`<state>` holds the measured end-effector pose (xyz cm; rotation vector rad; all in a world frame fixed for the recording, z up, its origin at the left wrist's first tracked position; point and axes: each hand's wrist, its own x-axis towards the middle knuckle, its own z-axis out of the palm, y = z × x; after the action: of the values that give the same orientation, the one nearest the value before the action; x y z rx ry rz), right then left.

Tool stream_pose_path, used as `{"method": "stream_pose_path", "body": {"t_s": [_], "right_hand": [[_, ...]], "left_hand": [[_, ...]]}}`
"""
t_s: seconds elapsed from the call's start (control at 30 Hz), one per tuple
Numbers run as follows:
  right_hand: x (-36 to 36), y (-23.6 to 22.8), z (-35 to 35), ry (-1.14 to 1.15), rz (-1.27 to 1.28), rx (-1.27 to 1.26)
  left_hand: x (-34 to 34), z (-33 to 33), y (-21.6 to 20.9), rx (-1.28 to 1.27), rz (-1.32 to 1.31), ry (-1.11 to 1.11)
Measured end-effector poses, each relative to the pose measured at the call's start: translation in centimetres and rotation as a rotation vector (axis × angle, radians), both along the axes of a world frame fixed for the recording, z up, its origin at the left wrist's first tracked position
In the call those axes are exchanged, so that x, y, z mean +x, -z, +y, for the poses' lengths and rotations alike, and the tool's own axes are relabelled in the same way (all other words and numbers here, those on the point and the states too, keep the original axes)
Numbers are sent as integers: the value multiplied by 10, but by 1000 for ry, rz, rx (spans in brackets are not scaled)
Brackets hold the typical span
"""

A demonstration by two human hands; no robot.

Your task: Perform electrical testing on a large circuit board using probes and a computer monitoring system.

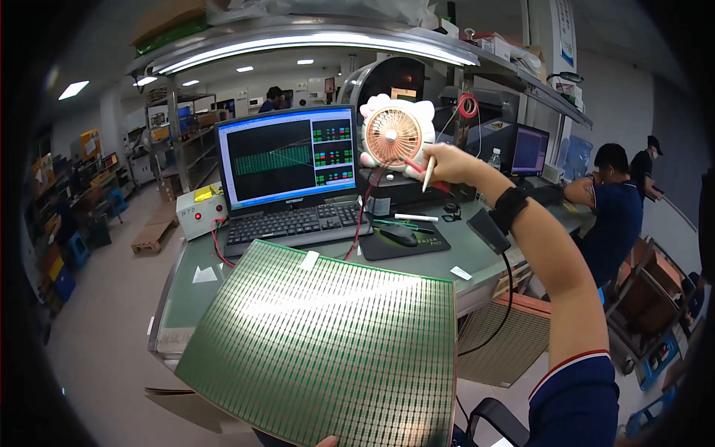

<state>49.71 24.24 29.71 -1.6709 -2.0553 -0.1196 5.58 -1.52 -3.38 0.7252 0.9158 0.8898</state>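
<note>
A large green circuit board panel [328, 335], covered in a grid of small units, leans tilted in front of me against the bench edge. Only a fingertip of my left hand [328, 442] shows, gripping the panel's near edge; its other fingers are hidden. A small white label [310, 260] lies at the panel's far edge. My right hand [450, 164] is raised over the bench beside the cat-shaped fan [392, 134], closed around a white pen [429, 174]. A red rod-like piece [412, 164] also shows at that hand; whether it is held I cannot tell.
A monitor [287, 156] and keyboard [294, 229] stand behind the panel, with a mouse [398, 235] to their right. A box with red lights [199, 216] is at left. A black cable [511, 298] hangs from my wrist device. More panels [503, 343] lean below right; co-workers [614, 194] sit beyond.
</note>
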Motion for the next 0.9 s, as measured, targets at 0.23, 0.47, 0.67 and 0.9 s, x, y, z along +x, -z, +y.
{"method": "stream_pose_path", "body": {"t_s": [0.23,0.47,0.67,0.9], "right_hand": [[-46,-5,31,-89,48,-7],[-117,32,43,-231,476,15],[-122,48,52,-268,775,-23],[-145,80,67,-430,910,-33]], "left_hand": [[-4,-5,2,75,55,60],[-23,-10,16,-48,54,164],[-38,-6,-7,-87,-248,50],[-95,21,48,-158,-352,120]]}}
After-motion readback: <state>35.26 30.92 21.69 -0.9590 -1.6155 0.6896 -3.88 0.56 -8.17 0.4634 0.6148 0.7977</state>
